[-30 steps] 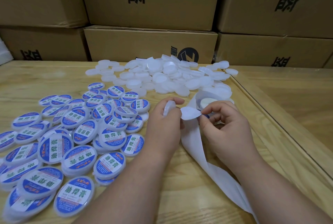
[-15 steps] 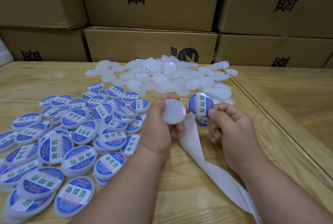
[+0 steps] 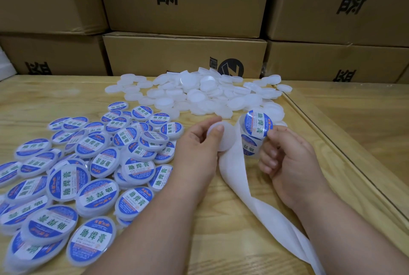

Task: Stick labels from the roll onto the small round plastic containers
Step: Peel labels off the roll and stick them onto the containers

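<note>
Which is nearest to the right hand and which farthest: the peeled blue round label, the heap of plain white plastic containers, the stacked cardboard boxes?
From the right hand:
1. Peeled blue round label, at its fingertips.
2. Heap of plain white plastic containers, beyond, mid-table.
3. Stacked cardboard boxes, behind the table.

Desk [image 3: 221, 241] is pale wood with open grain, matt; containers [image 3: 199, 97] are milky translucent plastic, smooth; labels [image 3: 258, 124] are glossy printed film; backing strip [image 3: 254, 206] is smooth white waxy paper; boxes [image 3: 183, 55] are matt brown cardboard
</note>
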Action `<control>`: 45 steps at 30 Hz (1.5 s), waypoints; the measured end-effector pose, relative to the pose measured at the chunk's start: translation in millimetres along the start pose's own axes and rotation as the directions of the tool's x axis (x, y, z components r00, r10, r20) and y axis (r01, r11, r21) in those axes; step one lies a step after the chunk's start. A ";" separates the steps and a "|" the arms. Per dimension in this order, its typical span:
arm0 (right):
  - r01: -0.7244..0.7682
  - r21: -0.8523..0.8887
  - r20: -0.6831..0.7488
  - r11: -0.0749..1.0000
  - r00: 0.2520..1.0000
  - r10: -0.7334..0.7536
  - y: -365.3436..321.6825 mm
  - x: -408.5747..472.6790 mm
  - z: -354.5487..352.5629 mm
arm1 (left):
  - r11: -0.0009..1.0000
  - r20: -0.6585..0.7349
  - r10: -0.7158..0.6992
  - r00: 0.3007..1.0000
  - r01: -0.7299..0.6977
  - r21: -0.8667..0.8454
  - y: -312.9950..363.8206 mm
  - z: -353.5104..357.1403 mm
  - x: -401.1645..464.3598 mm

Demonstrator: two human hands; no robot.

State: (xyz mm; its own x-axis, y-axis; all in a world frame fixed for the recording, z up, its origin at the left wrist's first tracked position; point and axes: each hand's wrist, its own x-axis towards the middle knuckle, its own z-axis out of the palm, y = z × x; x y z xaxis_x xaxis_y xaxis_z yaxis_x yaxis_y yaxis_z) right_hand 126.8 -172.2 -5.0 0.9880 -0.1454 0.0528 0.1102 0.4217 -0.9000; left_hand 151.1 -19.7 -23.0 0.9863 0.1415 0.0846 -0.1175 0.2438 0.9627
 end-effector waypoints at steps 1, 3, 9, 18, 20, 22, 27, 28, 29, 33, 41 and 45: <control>-0.003 0.006 -0.003 1.000 1.000 0.003 -0.4 0.4 -0.1 | 1.000 -0.047 -0.004 0.999 0.003 -0.025 -0.2 0.5 0.3; -0.008 0.010 -0.004 1.000 1.000 0.008 -1.0 0.3 0.0 | 0.993 -0.114 -0.027 0.993 0.013 -0.115 1.4 2.8 0.3; -0.019 0.015 0.012 1.000 1.000 0.019 -1.0 -0.2 -0.1 | 0.960 -0.014 -0.057 0.998 0.051 -0.275 9.5 4.6 -3.3; -0.048 -0.176 0.113 0.983 0.991 0.068 2.1 -3.4 2.6 | 0.862 0.196 -0.178 0.964 0.249 -0.442 15.7 5.7 -5.2; -0.040 -0.291 0.125 0.956 0.989 0.080 3.7 -6.2 5.3 | 0.853 0.230 -0.181 0.956 0.269 -0.448 17.7 6.5 -6.8; -0.028 -0.385 0.121 0.922 0.989 0.080 5.8 -7.6 7.1 | 0.861 0.265 -0.169 0.949 0.273 -0.429 19.0 7.5 -7.9; 0.018 -0.464 0.127 0.886 0.991 0.046 5.8 -9.3 10.6 | 0.889 0.264 -0.144 0.954 0.242 -0.390 17.9 7.6 -7.8; 0.020 -0.466 0.130 0.885 0.990 0.046 5.7 -9.4 10.6 | 0.897 0.258 -0.142 0.956 0.235 -0.375 17.7 7.8 -7.6; 0.020 -0.470 0.131 0.883 0.990 0.047 5.6 -9.5 10.4 | 0.904 0.254 -0.142 0.957 0.230 -0.361 17.4 7.8 -7.5; 0.016 -0.460 0.135 0.888 0.989 0.052 5.4 -10.1 10.9 | 0.914 0.256 -0.143 0.956 0.227 -0.336 15.9 8.1 -6.7; 0.006 -0.434 0.143 0.901 0.988 0.062 5.2 -9.9 11.4 | 0.933 0.238 -0.117 0.964 0.189 -0.307 13.5 8.5 -6.1; 0.005 -0.424 0.143 0.906 0.988 0.061 5.4 -9.9 12.3 | 0.930 0.249 -0.117 0.961 0.195 -0.313 12.4 7.9 -5.5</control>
State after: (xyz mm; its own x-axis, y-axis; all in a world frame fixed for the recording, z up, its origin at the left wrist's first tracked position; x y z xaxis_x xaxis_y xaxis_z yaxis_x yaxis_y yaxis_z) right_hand 119.0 -157.5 -5.1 0.9982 0.0102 0.0590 0.0590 0.0021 -0.9983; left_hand 145.1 -25.0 -9.4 0.9908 -0.1314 0.0322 0.0465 0.5544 0.8309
